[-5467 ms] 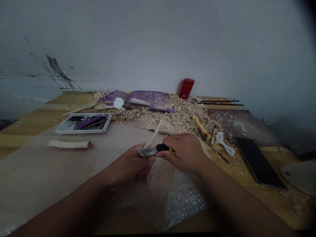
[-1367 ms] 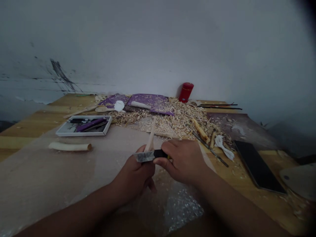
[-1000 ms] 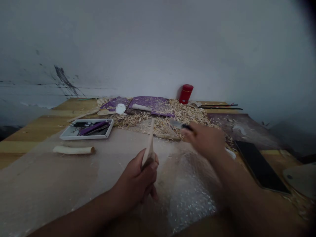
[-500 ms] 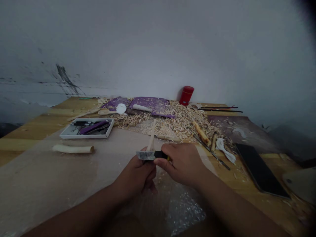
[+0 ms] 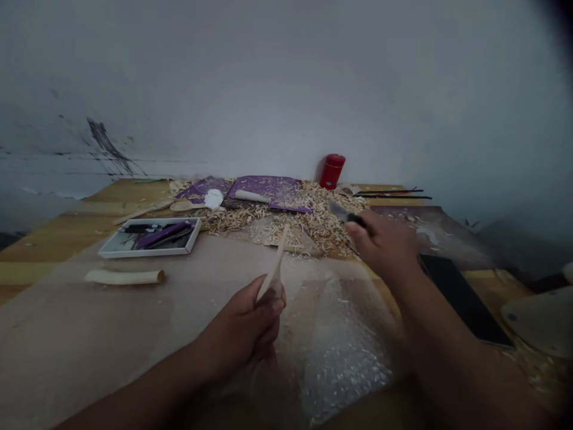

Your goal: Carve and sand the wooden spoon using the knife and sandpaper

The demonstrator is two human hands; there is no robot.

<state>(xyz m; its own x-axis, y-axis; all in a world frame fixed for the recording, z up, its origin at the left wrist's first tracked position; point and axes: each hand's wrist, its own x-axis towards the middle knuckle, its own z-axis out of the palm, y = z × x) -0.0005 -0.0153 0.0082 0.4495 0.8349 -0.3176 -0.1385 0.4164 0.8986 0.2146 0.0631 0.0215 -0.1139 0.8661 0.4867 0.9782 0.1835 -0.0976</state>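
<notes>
My left hand is closed round the wide end of a carved wooden spoon, whose thin handle points up and away from me. My fingers cover part of its bowl end. To the right, my right hand grips a knife by its black handle, with the blade pointing left above the wood shavings. The blade is apart from the spoon. A peeled wooden stick lies on the plastic sheet to the left of my left hand.
A white tray with a purple tool stands at left. Behind it lie another wooden spoon and purple sheets. A red canister is near the wall. A black flat slab lies at right, by thin dark rods.
My right hand has moved the knife off the spoon, right and away from me, over the shavings. The spoon stays in my left hand, its bowl end now more exposed. The view has shifted slightly.
</notes>
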